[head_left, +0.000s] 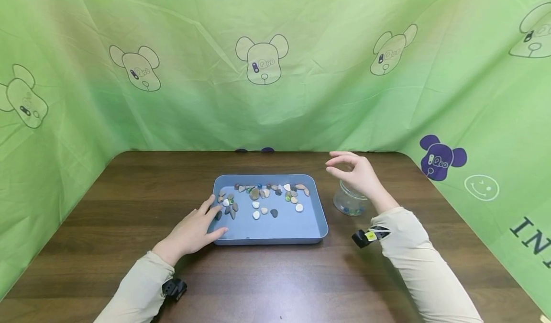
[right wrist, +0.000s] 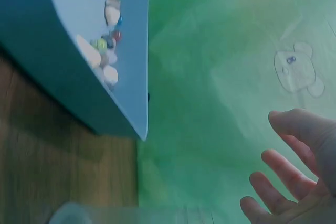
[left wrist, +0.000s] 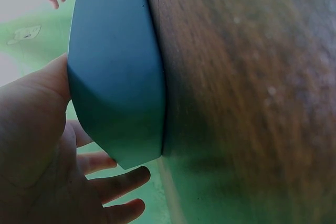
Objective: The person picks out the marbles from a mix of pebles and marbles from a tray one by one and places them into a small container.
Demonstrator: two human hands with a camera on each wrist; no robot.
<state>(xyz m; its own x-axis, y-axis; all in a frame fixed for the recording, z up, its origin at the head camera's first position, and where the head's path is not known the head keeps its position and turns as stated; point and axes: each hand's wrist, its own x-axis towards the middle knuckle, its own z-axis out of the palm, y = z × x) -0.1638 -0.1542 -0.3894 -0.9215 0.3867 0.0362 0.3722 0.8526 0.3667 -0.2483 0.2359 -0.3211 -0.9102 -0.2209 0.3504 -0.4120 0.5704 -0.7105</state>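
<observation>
A blue tray (head_left: pixel 275 227) holds several pebbles (head_left: pixel 255 194) in white, grey and brown, with a few glass marbles among them. My left hand (head_left: pixel 193 229) rests at the tray's left edge, fingers spread over the rim. In the left wrist view the thumb side touches the tray's outer wall (left wrist: pixel 115 66). My right hand (head_left: pixel 355 172) hovers above a clear jar (head_left: pixel 349 202) with a few marbles at its bottom. Its fingers are loosely bent, and nothing shows between them in the right wrist view, where the hand (right wrist: pixel 299 171) hangs beside the tray's corner.
The tray and jar stand side by side on a dark wooden table (head_left: pixel 129 208). A green cloth (head_left: pixel 193 112) with bear-head prints hangs behind the table and along its sides. Black camera straps (head_left: pixel 174 288) sit on both wrists.
</observation>
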